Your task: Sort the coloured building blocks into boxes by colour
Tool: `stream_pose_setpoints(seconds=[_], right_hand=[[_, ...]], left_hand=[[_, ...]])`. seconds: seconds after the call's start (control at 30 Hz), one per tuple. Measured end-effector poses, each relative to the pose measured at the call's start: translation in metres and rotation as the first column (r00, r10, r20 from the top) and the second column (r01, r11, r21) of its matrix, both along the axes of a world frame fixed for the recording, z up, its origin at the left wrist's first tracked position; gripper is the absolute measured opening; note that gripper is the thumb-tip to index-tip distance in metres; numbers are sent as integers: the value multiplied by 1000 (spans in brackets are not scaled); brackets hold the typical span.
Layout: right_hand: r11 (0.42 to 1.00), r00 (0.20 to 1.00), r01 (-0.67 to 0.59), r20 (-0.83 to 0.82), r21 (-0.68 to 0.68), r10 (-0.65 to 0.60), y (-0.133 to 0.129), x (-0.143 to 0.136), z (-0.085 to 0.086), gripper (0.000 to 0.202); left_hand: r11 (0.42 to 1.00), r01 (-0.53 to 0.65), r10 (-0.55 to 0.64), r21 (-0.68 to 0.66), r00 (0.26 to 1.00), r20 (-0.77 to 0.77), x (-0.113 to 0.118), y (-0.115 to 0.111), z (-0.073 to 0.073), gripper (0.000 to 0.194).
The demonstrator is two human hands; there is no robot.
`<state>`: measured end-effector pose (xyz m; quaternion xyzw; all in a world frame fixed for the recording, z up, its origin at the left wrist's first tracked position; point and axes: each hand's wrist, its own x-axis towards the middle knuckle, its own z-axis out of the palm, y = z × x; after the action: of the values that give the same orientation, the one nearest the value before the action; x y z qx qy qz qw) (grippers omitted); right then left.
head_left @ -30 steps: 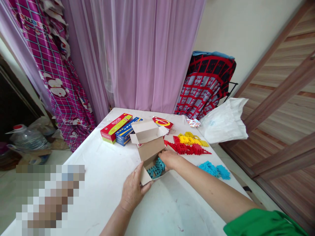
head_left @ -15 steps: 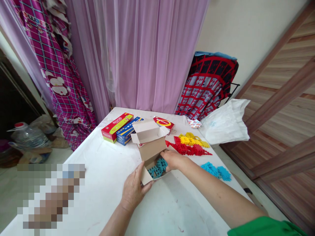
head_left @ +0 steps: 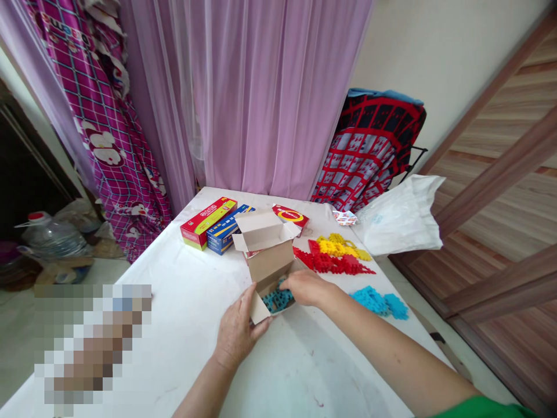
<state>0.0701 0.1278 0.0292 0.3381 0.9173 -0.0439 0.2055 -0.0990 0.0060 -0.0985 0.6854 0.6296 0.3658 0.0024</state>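
Observation:
An open cardboard box [head_left: 270, 262], brown inside, sits on the white table with its flaps raised. My left hand [head_left: 237, 325] is closed on its near left end, thumb along the front and fingers by the side flap. Inside lie blue interlocking plastic pieces [head_left: 278, 299] with toothed edges. My right hand [head_left: 307, 287] reaches into the box from the right, its fingers curled onto these pieces; the box and the hand hide some fingertips. Just behind stands another open box [head_left: 261, 232] with pale flaps.
Red pieces [head_left: 339, 263], yellow pieces [head_left: 337, 245] and light blue pieces [head_left: 378, 302] lie in piles on the right of the table [head_left: 174, 325]. A red-and-yellow box [head_left: 209, 220], a blue box [head_left: 226, 232] and a red box [head_left: 291, 216] stand at the back. A white bag [head_left: 398, 217] hangs over the right edge.
My right hand has moved slightly left and deeper into the box. The blue pieces beneath it sit lower and flatter. My left hand keeps its hold on the box.

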Motion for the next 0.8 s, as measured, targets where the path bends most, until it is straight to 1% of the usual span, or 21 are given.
stream_pose_setpoints(seconds=[0.1, 0.2, 0.27, 0.43, 0.5, 0.53, 0.57, 0.63, 0.67, 0.7, 0.73, 0.77, 0.8], right_hand=[[999, 997, -41, 68, 0, 41, -2, -7, 2, 40], [998, 988, -55, 143, -18, 57, 0, -9, 5, 37], [998, 987, -57, 150, -21, 59, 2, -9, 5, 36], [999, 998, -45, 52, 5, 45, 3, -5, 0, 38], [1000, 997, -24, -66, 16, 25, 3, 5, 4, 39], [1000, 986, -1, -168, 9, 3, 4, 14, 8, 39], [999, 958, 33, -286, -10, -34, 7, 27, 14, 39], [987, 850, 149, -502, -62, -160, 17, 63, 25, 37], [967, 788, 243, -566, -79, -244, 24, 86, 30, 36], [930, 728, 361, -602, -70, -328, 31, 112, 34, 34], [867, 668, 496, -621, -40, -411, 37, 138, 35, 33], [791, 623, 611, -610, -12, -490, 41, 163, 35, 32], [735, 608, 678, -579, 21, -544, 43, 187, 32, 31]], left_hand=[[1000, 3, -3, -3, 1000, 10, -1, 0, -2, 77], [1000, -6, 6, 4, 1000, 11, -1, 1, -5, 77], [1000, -7, 7, 6, 1000, 9, -1, 1, -7, 77], [1000, -4, 4, 7, 1000, -4, -1, 1, -3, 77], [1000, -5, 5, 6, 1000, -11, -1, 0, -1, 77], [1000, -5, 5, 6, 1000, -15, -1, 0, 0, 77], [1000, -8, 8, 7, 1000, -18, -1, 0, 0, 77], [1000, -15, 16, 10, 1000, -22, -2, 0, 1, 77], [1000, -20, 20, 10, 999, -24, -2, 0, 0, 76], [1000, -25, 26, 10, 999, -26, -3, 0, 0, 74], [1000, -25, 25, 7, 999, -30, -4, 0, 0, 72], [1000, -23, 23, 5, 999, -34, -4, 1, 0, 71], [1000, -19, 19, 3, 999, -37, -5, 2, -1, 71]])
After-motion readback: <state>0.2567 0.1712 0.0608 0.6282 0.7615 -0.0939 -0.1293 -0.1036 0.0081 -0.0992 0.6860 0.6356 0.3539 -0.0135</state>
